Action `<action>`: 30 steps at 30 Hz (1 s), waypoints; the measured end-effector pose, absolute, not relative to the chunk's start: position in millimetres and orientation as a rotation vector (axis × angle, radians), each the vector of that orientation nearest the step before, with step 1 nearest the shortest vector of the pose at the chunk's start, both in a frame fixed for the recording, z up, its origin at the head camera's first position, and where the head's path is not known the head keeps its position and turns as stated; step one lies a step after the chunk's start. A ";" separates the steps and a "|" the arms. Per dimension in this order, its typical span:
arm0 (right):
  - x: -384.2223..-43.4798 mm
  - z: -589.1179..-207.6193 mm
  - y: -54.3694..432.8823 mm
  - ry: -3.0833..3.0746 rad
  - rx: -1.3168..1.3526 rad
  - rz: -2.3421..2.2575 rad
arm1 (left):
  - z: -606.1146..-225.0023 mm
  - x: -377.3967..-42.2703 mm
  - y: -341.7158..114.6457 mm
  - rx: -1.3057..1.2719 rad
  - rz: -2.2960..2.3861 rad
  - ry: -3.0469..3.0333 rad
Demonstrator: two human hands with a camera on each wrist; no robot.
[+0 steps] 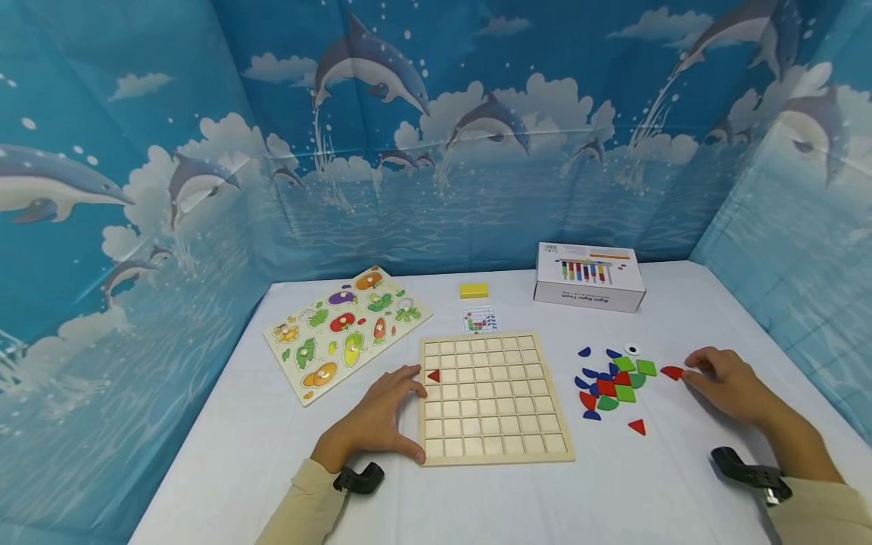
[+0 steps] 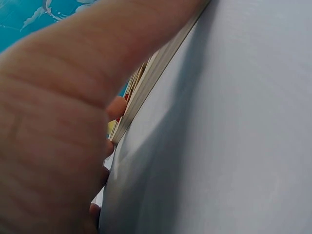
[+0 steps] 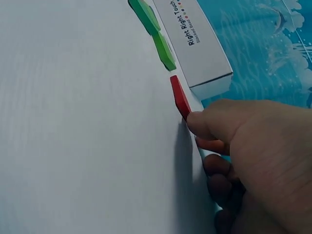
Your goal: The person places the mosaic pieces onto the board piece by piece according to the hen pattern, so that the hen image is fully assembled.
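Observation:
My left hand lies along the left side of a wooden grid board, fingers spread, thumb at the near left corner and fingertips at the edge further up. A red triangle sits in a square of the board's left column. Over to the right, my right hand pinches one end of a red quarter-circle piece between thumb and index finger, low over the white table. Its thumb meets the piece in the right wrist view; the index finger is partly hidden behind.
Between board and right hand lies a cluster of blue, green and red pieces, with a loose red triangle nearer. Behind are a pattern card, a yellow block and a white box. A vegetable puzzle board lies left.

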State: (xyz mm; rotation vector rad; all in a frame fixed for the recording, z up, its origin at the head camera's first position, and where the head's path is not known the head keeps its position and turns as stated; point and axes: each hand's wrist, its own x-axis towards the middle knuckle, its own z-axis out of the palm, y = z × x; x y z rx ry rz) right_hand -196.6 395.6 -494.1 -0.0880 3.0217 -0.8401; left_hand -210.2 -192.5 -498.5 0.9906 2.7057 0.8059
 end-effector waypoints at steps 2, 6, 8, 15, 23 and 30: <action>-198.9 -494.7 392.6 3.026 -0.054 -0.826 | -497.9 -210.0 -192.6 0.989 0.805 2.707; -202.1 -493.5 385.9 3.012 0.033 -0.797 | -498.4 -210.4 -192.7 0.983 0.809 2.707; -203.2 -492.2 384.1 2.999 0.055 -0.796 | -499.0 -210.8 -192.5 0.982 0.810 2.707; -207.3 -487.9 384.3 2.957 0.013 -0.764 | -498.9 -210.7 -193.6 0.981 0.798 2.714; -209.2 -488.4 384.4 2.967 0.016 -0.734 | -499.6 -210.7 -193.0 0.987 0.804 2.715; -208.4 -488.3 383.6 2.957 0.041 -0.743 | -498.5 -209.8 -192.6 0.980 0.809 2.707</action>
